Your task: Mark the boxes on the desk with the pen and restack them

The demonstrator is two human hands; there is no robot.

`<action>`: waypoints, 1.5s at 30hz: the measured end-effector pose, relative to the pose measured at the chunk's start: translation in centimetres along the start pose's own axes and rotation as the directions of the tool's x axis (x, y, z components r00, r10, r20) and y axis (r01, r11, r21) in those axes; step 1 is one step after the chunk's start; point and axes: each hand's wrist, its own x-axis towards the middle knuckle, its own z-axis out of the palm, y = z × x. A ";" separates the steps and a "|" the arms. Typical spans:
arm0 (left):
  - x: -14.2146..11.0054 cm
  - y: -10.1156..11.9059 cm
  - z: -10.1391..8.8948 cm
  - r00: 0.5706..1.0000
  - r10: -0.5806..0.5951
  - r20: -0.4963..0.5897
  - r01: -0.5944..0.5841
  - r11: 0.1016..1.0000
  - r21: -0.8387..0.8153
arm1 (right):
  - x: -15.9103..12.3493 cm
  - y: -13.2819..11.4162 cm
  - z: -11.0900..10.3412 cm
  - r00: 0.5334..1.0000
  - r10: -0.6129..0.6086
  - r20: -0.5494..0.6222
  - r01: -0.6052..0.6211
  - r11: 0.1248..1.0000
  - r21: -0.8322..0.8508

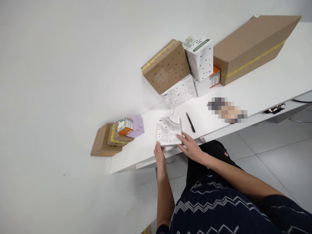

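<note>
A small white box (169,125) with printed text, dark dots and a barcode is at the front edge of the white table. My left hand (160,150) grips its near left corner, thumb on the printed face. At the near right corner, my right hand (191,147) holds the same box, with a finger laid over the print and the thumb by the lower edge. Whether the box rests fully on the tabletop cannot be made out. To its right lies a black pen (190,122).
Behind stand a dotted brown carton (168,66) on a white printed box (180,92), a tall white box (201,60), an orange box (214,77) and a long brown carton (253,45). At left are brown cartons (102,138), a small orange box (125,126) and a lilac box (137,126).
</note>
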 end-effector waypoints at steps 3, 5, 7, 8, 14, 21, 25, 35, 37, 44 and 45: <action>-0.2 0.4 0.0 0.998 -0.021 0.056 0.026 0.996 -0.089 | 0.0 -0.1 -0.2 1.000 0.007 0.001 -0.007 1.000 0.024; -0.3 0.6 0.0 0.999 -0.015 0.053 0.020 0.994 -0.109 | 0.1 -0.1 -0.4 1.000 0.023 0.017 -0.024 0.999 0.044; -0.3 0.6 -0.1 1.000 0.010 0.024 -0.007 0.993 -0.117 | 0.2 -0.1 -0.6 0.998 0.037 0.040 -0.040 0.996 0.076; -0.3 0.7 -0.2 1.000 0.028 0.011 -0.026 0.993 -0.117 | 0.2 -0.1 -0.6 0.998 0.040 0.052 -0.045 0.994 0.098; -0.4 2.0 -1.0 0.926 0.290 -0.240 -0.284 0.957 0.060 | 0.2 -0.5 -0.1 0.997 0.012 0.079 -0.026 0.985 0.171; -1.7 4.7 0.5 0.427 0.896 -0.117 -0.635 0.390 0.667 | 1.6 0.2 -2.1 1.000 -0.012 0.005 0.012 1.000 -0.023; -3.0 4.4 2.5 0.257 0.960 0.115 -0.730 0.114 0.673 | 3.7 1.7 -4.4 0.993 0.115 -0.032 -0.119 0.930 -0.347; -5.3 1.3 6.3 0.192 0.921 0.338 -0.817 -0.041 0.575 | 6.8 3.2 -5.6 0.897 0.430 0.099 -0.282 0.731 -0.621; -5.5 0.6 7.0 0.177 0.900 0.399 -0.820 -0.089 0.566 | 6.7 3.4 -6.2 0.882 0.467 0.056 -0.340 0.715 -0.611; -6.8 0.9 7.6 0.237 0.835 0.497 -0.900 -0.004 0.436 | 5.7 5.4 -8.6 0.873 0.482 -0.075 -0.480 0.822 -0.306; -6.6 1.1 7.0 0.243 0.861 0.447 -0.916 0.051 0.399 | 5.6 5.8 -8.8 0.868 0.484 -0.111 -0.496 0.837 -0.231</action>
